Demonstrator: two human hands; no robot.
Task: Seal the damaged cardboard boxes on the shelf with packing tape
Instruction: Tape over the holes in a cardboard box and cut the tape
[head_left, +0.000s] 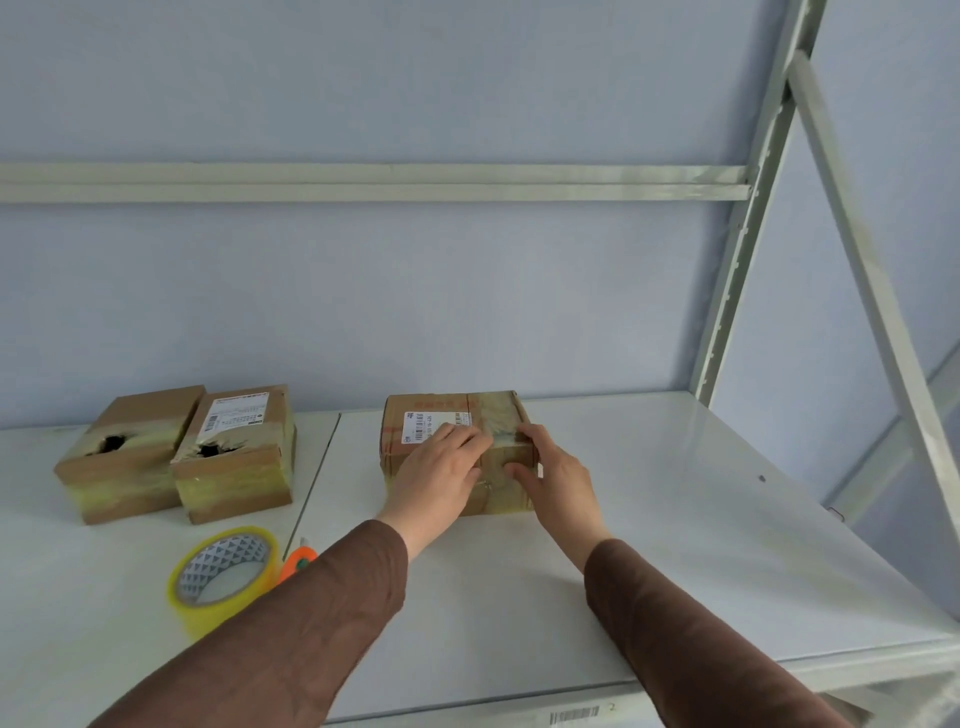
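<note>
While both hands work the right box (457, 452), the job looks partly done: the left hand (441, 470) lies flat on its top with fingers straight, pressing down by the label, and the right hand (553, 470) presses its loosely spread fingers and thumb against the near right corner, smoothing a tape strip (501, 423) that runs over the top and down the front. Neither hand grips anything. That box sits mid-shelf (675, 519), and I judge it close to sealed. Over on the left, two boxes wait side by side, the far-left box (127, 454) and the middle box (236, 452), each with a torn dark hole at its front top edge, untaped there. Tape roll (223, 579) and an orange cutter (298, 564) lie near the front edge, ready for them
</note>
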